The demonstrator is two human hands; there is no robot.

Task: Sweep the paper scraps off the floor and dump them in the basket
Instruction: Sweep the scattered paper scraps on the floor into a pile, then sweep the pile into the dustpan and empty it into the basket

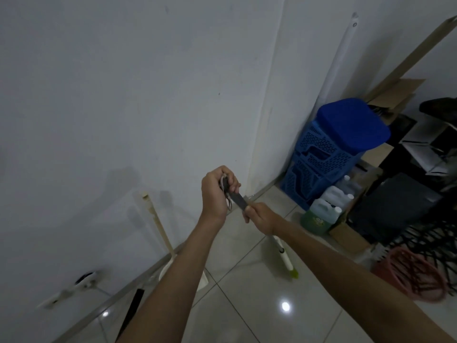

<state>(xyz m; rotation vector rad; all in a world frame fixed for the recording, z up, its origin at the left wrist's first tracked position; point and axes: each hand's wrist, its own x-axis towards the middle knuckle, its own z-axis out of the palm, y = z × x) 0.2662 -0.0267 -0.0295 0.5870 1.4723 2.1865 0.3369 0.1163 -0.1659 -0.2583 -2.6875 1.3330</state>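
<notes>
Left hand (214, 194) and right hand (259, 216) both grip the slim dark-sleeved broom handle (241, 203)

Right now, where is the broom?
In the head view the broom slants down the centre: left hand grips its dark top end, right hand just below, and its green head sits low over the floor tiles, near the green jug.

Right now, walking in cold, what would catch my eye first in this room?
The two hands in the middle: the left hand grips the top end of a broom handle with its cord loop, and the right hand holds it just below. Next, the blue lidded basket in the corner at right, with a jug of green liquid on the floor in front of it.
</notes>
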